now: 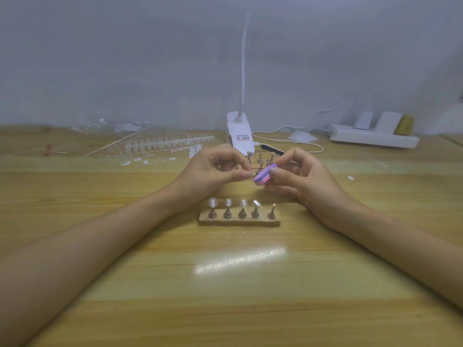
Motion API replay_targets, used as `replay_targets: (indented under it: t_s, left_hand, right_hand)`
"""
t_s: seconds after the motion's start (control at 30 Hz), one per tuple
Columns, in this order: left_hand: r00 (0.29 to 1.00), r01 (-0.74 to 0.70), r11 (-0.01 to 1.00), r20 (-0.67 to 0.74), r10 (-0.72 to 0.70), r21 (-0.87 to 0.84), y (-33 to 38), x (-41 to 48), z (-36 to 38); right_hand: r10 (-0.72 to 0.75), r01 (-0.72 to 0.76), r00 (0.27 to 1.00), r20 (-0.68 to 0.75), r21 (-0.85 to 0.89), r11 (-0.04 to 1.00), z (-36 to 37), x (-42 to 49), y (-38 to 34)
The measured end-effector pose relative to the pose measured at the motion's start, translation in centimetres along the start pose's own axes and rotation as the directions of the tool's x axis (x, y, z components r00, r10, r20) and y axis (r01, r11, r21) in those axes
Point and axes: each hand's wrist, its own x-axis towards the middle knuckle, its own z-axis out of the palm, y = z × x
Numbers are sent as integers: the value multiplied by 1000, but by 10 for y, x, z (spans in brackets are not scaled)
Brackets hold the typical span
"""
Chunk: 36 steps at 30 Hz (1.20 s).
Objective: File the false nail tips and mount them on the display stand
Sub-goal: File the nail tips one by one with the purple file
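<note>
Filing over the stand
The left hand point(215, 171) pinches a barely visible nail tip point(251, 174); the right hand point(300, 181) grips a purple-pink file point(263, 174) just beside it. The wooden stand point(239, 220) below holds four tips point(234, 202). The lamp label point(242, 138) is unreadable.

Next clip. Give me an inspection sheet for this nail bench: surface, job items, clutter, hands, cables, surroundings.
Surface: wooden table, glare near the middle.
Job's things: display stand with five pegs, four carrying nail tips, rightmost peg bare; second stand behind the hands; purple-pink file block.
Clutter: strips of tips, clear packaging and loose tips at back left.
Hands: left hand pinches a small pale piece, too blurred to name; right hand grips the file block beside it.
Cables: white cable from the clip lamp toward the power strip.
Surroundings: plain grey wall.
</note>
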Motion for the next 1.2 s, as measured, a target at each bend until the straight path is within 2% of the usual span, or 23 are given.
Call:
replay_targets:
  t_s: [0.07, 0.1, 0.2, 0.33, 0.47, 0.57, 0.67, 0.77, 0.9, 1.03, 1.13, 1.2]
  left_hand:
    - [1000, 1, 1000, -24, -1, 8, 0, 0, -1]
    - [1000, -12, 1000, -5, 12, 25, 0, 0, 0]
    - [1000, -22, 999, 4, 22, 31, 0, 0, 1]
    - [999, -38, 999, -33, 38, 23, -1, 0, -1]
    - [999, -40, 998, 2, 40, 37, -2, 1, 0]
    - [999, -44, 998, 7, 44, 37, -1, 0, 0]
    - [999, -42, 999, -22, 42, 21, 0, 0, 0]
    - [998, -49, 998, -40, 50, 33, 0, 0, 0]
    - [998, -59, 997, -10, 59, 53, 1, -1, 1]
    - [997, -66, 997, -27, 68, 50, 1, 0, 0]
    - [997, -67, 996, -19, 68, 50, 0, 0, 0]
    - [997, -65, 996, -31, 67, 53, -1, 0, 0]
  right_hand:
    - [5, 2, 994, 106, -67, 998, 3, -2, 0]
    - [-1, 8, 995, 99, -63, 998, 3, -2, 1]
    - [-8, 9, 999, -48, 24, 1000, -1, 0, 1]
    - [-8, 12, 994, 105, -38, 999, 2, -1, 2]
    - [-10, 11, 999, -34, 38, 999, -1, 1, 3]
    - [4, -3, 998, 68, -14, 1000, -2, 2, 3]
    - [-6, 8, 998, 57, -30, 1000, -1, 1, 3]
    - [-13, 22, 993, 117, -82, 996, 1, -1, 2]
    - [-26, 26, 1000, 6, -30, 999, 0, -1, 1]
    - [-21, 38, 991, 131, -128, 991, 4, -3, 2]
    - [-30, 29, 999, -16, -50, 998, 1, -2, 1]
    - [-17, 19, 1000, 27, -94, 995, 1, -2, 1]
